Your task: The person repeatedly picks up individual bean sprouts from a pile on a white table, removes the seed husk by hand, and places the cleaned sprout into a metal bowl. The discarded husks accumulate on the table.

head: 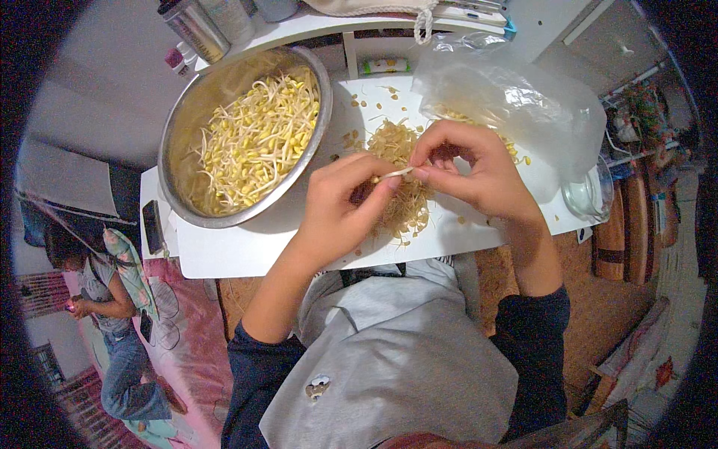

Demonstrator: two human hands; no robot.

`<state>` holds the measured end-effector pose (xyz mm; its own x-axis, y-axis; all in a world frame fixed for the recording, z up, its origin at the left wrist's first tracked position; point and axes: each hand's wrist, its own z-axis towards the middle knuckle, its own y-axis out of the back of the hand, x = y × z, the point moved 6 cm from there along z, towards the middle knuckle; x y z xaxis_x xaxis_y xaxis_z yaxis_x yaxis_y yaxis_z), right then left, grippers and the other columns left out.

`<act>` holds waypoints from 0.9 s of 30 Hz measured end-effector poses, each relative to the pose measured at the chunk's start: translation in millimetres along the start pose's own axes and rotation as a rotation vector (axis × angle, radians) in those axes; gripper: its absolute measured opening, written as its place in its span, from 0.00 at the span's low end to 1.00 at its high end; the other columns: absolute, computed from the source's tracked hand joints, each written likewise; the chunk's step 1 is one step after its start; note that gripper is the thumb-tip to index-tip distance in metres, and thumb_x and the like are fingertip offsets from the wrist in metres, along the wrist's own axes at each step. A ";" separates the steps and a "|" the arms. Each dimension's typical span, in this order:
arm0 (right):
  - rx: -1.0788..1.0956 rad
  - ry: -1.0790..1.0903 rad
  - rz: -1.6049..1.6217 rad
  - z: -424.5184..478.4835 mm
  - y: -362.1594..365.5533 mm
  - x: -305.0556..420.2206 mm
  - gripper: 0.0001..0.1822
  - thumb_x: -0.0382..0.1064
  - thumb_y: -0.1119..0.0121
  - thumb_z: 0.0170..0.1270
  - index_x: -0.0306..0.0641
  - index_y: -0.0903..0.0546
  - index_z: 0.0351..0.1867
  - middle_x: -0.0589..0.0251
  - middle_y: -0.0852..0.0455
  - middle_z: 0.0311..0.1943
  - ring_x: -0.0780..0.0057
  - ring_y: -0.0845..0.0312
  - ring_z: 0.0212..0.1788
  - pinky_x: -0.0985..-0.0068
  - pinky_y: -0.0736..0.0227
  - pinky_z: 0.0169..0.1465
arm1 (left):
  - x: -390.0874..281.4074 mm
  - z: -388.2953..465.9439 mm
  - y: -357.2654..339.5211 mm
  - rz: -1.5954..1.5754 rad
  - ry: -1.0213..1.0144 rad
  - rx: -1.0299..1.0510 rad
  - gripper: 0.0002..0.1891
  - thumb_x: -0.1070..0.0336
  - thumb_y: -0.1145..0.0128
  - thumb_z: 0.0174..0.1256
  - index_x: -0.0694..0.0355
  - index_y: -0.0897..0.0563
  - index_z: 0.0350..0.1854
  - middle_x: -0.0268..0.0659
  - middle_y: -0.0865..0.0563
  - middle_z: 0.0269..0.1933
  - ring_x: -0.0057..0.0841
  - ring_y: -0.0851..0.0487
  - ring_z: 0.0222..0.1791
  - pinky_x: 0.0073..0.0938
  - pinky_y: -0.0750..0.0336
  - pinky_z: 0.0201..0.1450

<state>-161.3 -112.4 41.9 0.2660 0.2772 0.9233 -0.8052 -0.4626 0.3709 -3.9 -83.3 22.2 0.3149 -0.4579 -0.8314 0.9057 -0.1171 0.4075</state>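
Note:
Between my two hands stretches a single soybean sprout [399, 173]. My left hand [350, 199] pinches it near its yellow head, between thumb and forefinger. The thumb and forefinger of my right hand [468, 163] grip its other end. Beneath them lies a loose heap of thin brownish sprout roots and hulls [412, 216] on the white tabletop [247, 252]. To the left, a large steel bowl [168, 168] tilts slightly and holds a mass of yellow-headed bean sprouts [261, 143]. Behind my right hand, more sprouts [510, 149] show at the mouth of a clear plastic bag [521, 106].
A glass jar [586, 193] stands at the table's right edge. A phone [151, 227] lies left of the bowl. Above the table, a white shelf [314, 28] bears a metal tumbler [196, 31] and notebooks [468, 14]. Another person [112, 303] is at the far left by a pink-covered bed [193, 337].

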 end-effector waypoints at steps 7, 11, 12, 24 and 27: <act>-0.101 0.046 -0.060 1.8 3.3 -21.2 0.06 0.35 0.34 0.55 0.39 0.16 0.34 0.71 0.17 0.29 0.86 0.31 0.28 0.84 0.37 0.31 | 4.8 -2.3 -0.9 -0.046 0.022 0.002 0.06 0.69 0.41 0.62 0.68 0.18 0.32 0.39 0.22 0.24 0.25 0.25 0.22 0.24 0.33 0.25; -0.149 0.052 -0.079 -3.2 4.4 -28.8 0.07 0.37 0.34 0.55 0.41 0.15 0.36 0.69 0.16 0.30 0.84 0.29 0.28 0.83 0.35 0.31 | 1.2 -2.5 -0.7 -0.048 0.016 -0.014 0.06 0.69 0.42 0.63 0.68 0.19 0.32 0.40 0.22 0.25 0.27 0.25 0.22 0.25 0.32 0.26; -0.147 0.029 -0.081 -4.0 4.0 -28.9 0.07 0.36 0.35 0.55 0.41 0.15 0.36 0.69 0.16 0.30 0.83 0.29 0.28 0.82 0.34 0.31 | 0.7 -2.0 -0.6 -0.042 0.008 -0.011 0.06 0.69 0.42 0.63 0.68 0.19 0.32 0.40 0.22 0.25 0.27 0.24 0.22 0.25 0.32 0.26; -0.078 0.036 -0.175 -3.8 0.0 -25.8 0.07 0.36 0.38 0.55 0.39 0.17 0.35 0.64 0.17 0.31 0.79 0.25 0.28 0.80 0.30 0.32 | -0.1 -5.7 -1.0 -0.009 -0.005 0.026 0.05 0.71 0.41 0.61 0.67 0.18 0.30 0.40 0.21 0.24 0.27 0.24 0.20 0.25 0.33 0.23; -0.098 -0.025 -0.120 -3.8 -3.0 -30.5 0.07 0.35 0.38 0.56 0.38 0.18 0.35 0.63 0.16 0.31 0.77 0.21 0.30 0.78 0.27 0.33 | -0.4 -5.7 0.0 -0.020 -0.012 0.018 0.05 0.71 0.40 0.60 0.67 0.18 0.30 0.40 0.21 0.23 0.26 0.24 0.19 0.25 0.33 0.22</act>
<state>-169.0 -116.3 12.2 0.3758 0.3044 0.8753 -0.8143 -0.3425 0.4687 -2.4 -78.1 20.4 0.2932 -0.4662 -0.8347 0.9064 -0.1422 0.3979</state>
